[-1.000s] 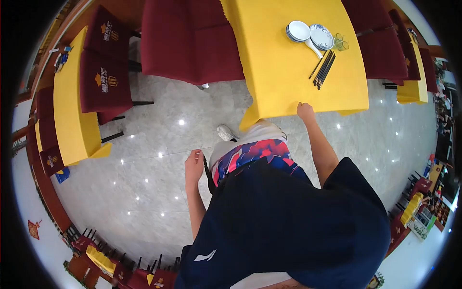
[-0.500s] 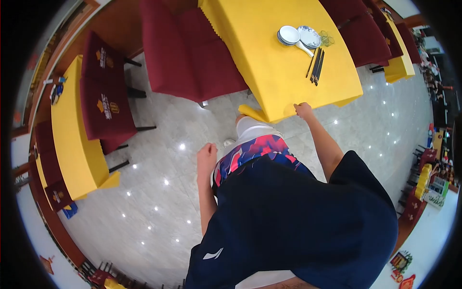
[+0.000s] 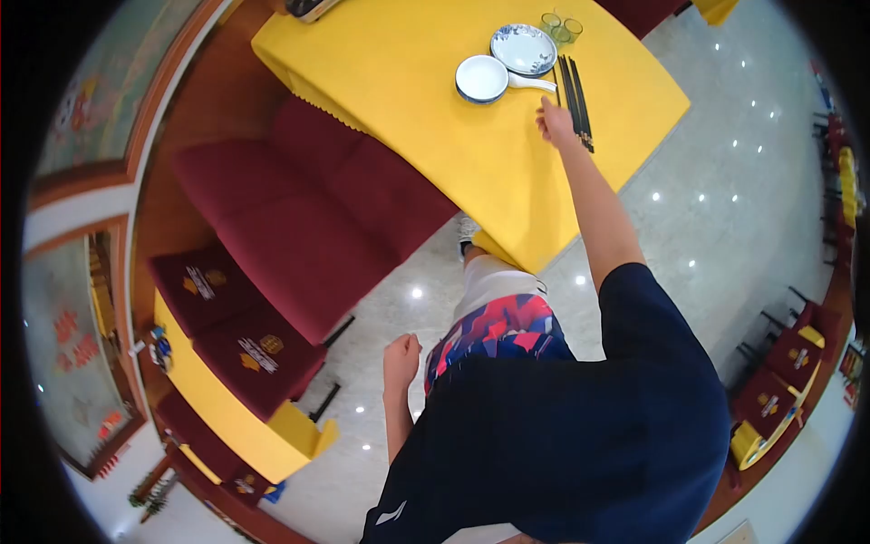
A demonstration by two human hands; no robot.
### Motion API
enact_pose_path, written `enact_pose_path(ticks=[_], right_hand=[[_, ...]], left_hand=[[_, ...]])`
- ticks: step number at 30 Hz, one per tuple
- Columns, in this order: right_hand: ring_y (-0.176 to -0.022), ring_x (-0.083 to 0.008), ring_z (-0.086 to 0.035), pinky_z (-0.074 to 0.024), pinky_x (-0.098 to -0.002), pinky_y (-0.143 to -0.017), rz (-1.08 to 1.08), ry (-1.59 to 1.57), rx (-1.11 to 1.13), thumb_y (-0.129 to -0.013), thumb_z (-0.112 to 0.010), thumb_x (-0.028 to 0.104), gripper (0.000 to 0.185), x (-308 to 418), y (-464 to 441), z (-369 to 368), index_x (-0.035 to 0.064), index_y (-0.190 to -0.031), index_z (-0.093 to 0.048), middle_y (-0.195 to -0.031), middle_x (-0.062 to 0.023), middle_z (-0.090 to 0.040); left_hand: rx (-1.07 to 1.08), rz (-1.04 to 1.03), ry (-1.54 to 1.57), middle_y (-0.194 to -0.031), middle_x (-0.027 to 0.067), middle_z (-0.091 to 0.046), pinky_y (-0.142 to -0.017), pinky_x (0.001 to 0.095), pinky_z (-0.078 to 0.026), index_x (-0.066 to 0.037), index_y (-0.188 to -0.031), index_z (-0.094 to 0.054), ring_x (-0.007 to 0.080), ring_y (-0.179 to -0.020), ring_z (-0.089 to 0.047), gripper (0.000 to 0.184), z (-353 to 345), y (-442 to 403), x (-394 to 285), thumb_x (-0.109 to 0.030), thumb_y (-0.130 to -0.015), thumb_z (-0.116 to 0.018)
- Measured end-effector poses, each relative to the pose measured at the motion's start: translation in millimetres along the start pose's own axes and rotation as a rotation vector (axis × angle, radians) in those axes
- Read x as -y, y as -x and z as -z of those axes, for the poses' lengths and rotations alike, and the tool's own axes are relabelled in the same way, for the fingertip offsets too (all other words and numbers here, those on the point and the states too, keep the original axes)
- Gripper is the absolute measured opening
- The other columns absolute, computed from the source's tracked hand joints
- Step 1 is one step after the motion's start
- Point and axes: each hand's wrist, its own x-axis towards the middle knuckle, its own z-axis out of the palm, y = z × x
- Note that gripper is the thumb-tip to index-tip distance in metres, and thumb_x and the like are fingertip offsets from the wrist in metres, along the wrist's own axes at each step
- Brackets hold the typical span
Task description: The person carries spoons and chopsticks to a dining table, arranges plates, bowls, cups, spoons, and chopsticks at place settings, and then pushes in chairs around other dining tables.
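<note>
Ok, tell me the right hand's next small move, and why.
Perhaps ease the right hand toward the white spoon: it seems to hold nothing, and the spoon's handle lies just ahead of it, beside the black chopsticks.

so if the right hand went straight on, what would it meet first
Probably the white spoon, just ahead of the right hand, with the patterned plate beyond; the hand's height is unclear, so it might pass over them.
</note>
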Motion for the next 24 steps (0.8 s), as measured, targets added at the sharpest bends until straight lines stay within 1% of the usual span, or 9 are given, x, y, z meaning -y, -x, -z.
enact_pose_path(ticks=[3, 6, 8, 10, 14, 17, 19, 21, 24], right_hand=[[-0.042, -0.0125, -0.047, -0.0325, -0.0294, -0.036, 0.003, -0.073, -0.117, -0.088, -0.064, 0.052, 0.05, 37, -47, -14, 0.0018, -0.087, -0.064, -0.059, -0.0046, -0.055], [-0.045, -0.0123, -0.048, -0.0346, -0.0285, -0.038, 0.007, -0.053, -0.192, -0.086, -0.067, 0.051, 0.05, 44, -72, -15, 0.0013, -0.083, -0.064, -0.063, -0.0053, -0.057], [-0.046, -0.0122, -0.048, -0.0348, -0.0285, -0.039, 0.006, -0.033, -0.226, -0.086, -0.067, 0.05, 0.05, 47, -91, -12, 0.0011, -0.083, -0.064, -0.064, -0.0054, -0.057], [-0.047, -0.0127, -0.051, -0.0388, -0.0294, -0.041, 0.06, 0.185, -0.226, -0.085, -0.068, 0.05, 0.049, 48, -105, -3, 0.001, -0.081, -0.066, -0.063, -0.005, -0.059], [-0.051, -0.0138, -0.058, -0.0462, -0.0291, -0.048, 0.135, 0.441, -0.196, -0.084, -0.067, 0.049, 0.047, 53, -112, 11, 0.0024, -0.076, -0.071, -0.063, -0.0039, -0.063], [-0.051, -0.0139, -0.058, -0.0464, -0.0292, -0.048, 0.196, 0.5, -0.188, -0.084, -0.067, 0.049, 0.046, 61, -114, 20, 0.0035, -0.079, -0.072, -0.062, -0.0034, -0.062], [-0.051, -0.0141, -0.058, -0.0467, -0.0287, -0.05, 0.18, 0.424, -0.194, -0.084, -0.067, 0.048, 0.044, 63, -105, 26, 0.0049, -0.08, -0.073, -0.063, -0.0036, -0.064], [-0.069, -0.0205, -0.067, -0.0526, -0.0347, -0.072, 0.231, 0.404, -0.155, -0.083, -0.061, 0.044, 0.043, 72, -95, 32, 0.0027, -0.079, -0.074, -0.067, -0.0069, -0.07], [-0.062, -0.0172, -0.067, -0.0538, -0.0324, -0.068, 0.224, 0.292, -0.146, -0.088, -0.059, 0.037, 0.039, 77, -93, 40, 0.0003, -0.082, -0.072, -0.067, -0.0078, -0.071]], left_hand=[[0.131, 0.017, 0.023, -0.07, 0.012, -0.064, -0.065, 0.0339, -0.05, 0.001, -0.079, -0.061, 0.0204, -0.069, -0.065, 0.027, 26, -27, -4, -0.014, -0.094, -0.044], [0.183, 0.081, 0.193, -0.074, 0.0081, -0.065, -0.067, 0.0301, -0.05, 0.0, -0.086, -0.06, 0.014, -0.071, -0.063, 0.022, 36, -55, -21, -0.013, -0.096, -0.045], [0.201, 0.091, 0.141, -0.073, 0.0091, -0.065, -0.067, 0.0302, -0.05, 0.001, -0.087, -0.06, 0.0144, -0.07, -0.063, 0.023, 36, -77, -37, -0.015, -0.097, -0.047], [0.244, 0.083, 0.026, -0.075, 0.0125, -0.066, -0.068, 0.0307, -0.05, 0.002, -0.09, -0.061, 0.0168, -0.07, -0.065, 0.025, 32, -98, -53, -0.019, -0.098, -0.051], [0.269, -0.011, 0.016, -0.08, 0.0158, -0.069, -0.069, 0.0327, -0.052, 0.002, -0.096, -0.063, 0.0216, -0.075, -0.069, 0.023, 32, -129, -103, -0.02, -0.096, -0.055], [0.296, -0.033, 0.015, -0.079, 0.0162, -0.068, -0.069, 0.0336, -0.053, 0.001, -0.097, -0.063, 0.0218, -0.075, -0.069, 0.022, 39, -142, -131, -0.019, -0.096, -0.056], [0.295, -0.07, -0.05, -0.079, 0.0157, -0.069, -0.07, 0.0339, -0.053, 0.0, -0.098, -0.063, 0.0218, -0.074, -0.069, 0.02, 45, -149, -141, -0.018, -0.096, -0.056], [0.306, -0.087, -0.071, -0.078, 0.0157, -0.069, -0.069, 0.0341, -0.053, 0.0, -0.098, -0.064, 0.0225, -0.074, -0.069, 0.019, 52, -155, -153, -0.018, -0.095, -0.056], [0.321, -0.16, -0.152, -0.078, 0.016, -0.069, -0.068, 0.0344, -0.053, 0.0, -0.098, -0.063, 0.0237, -0.073, -0.069, 0.019, 54, -168, -172, -0.018, -0.095, -0.056]])
